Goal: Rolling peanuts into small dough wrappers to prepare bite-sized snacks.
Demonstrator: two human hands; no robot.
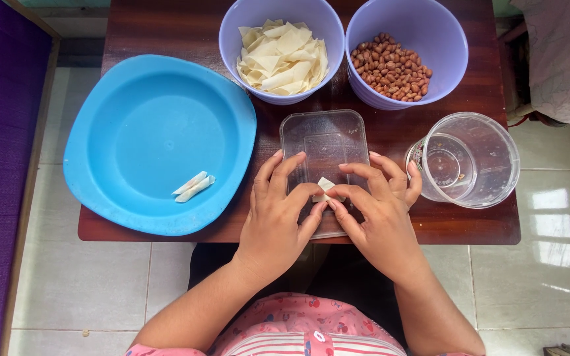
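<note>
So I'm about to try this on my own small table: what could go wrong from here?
The clear lid under both hands juts past the table edge, so pressing could tip it. The small wrapper piece pinched between left hand and right hand might tear or unroll. The clear round container sits near the corner, close to the right hand, and could be knocked off.

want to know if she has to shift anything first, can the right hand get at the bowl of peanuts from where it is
Probably yes. The right hand works a small wrapper piece over the clear lid, and the bowl of peanuts stands just beyond, open-topped, with nothing between them. It would have to let go of the wrapper piece first.
</note>
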